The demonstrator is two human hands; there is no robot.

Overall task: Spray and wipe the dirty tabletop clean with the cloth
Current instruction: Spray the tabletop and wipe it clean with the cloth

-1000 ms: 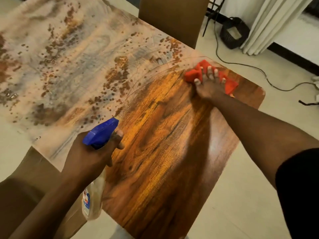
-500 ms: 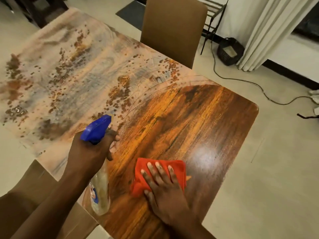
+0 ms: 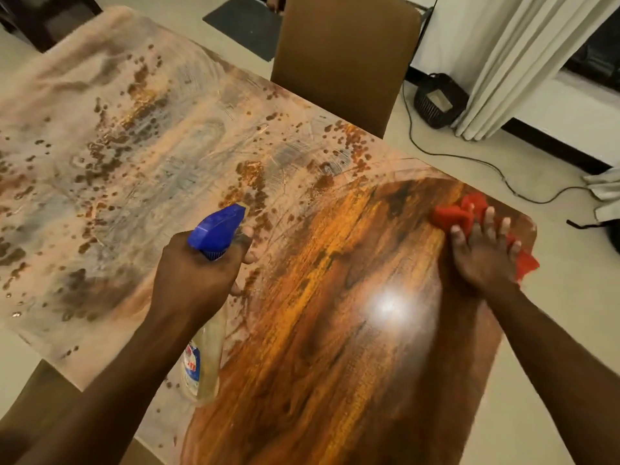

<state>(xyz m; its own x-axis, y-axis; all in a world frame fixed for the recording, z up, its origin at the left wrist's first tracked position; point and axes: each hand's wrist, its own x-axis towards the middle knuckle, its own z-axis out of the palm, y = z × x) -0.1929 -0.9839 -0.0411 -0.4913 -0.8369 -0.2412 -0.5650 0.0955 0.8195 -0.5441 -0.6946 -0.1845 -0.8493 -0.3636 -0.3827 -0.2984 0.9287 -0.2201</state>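
The person's left hand (image 3: 198,273) grips the spray bottle (image 3: 201,360) below its blue head, with the fingers curled round it, above the table (image 3: 335,313). The right hand (image 3: 479,260) presses the red cloth (image 3: 456,213) down with spread, straight fingers near the far right corner, on the shiny brown part. The left part is pale and spotted.

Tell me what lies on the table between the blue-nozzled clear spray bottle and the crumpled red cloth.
Head view: between the blue-nozzled clear spray bottle and crumpled red cloth lies only a bare, glossy, wiped stretch of the brown wooden tabletop.
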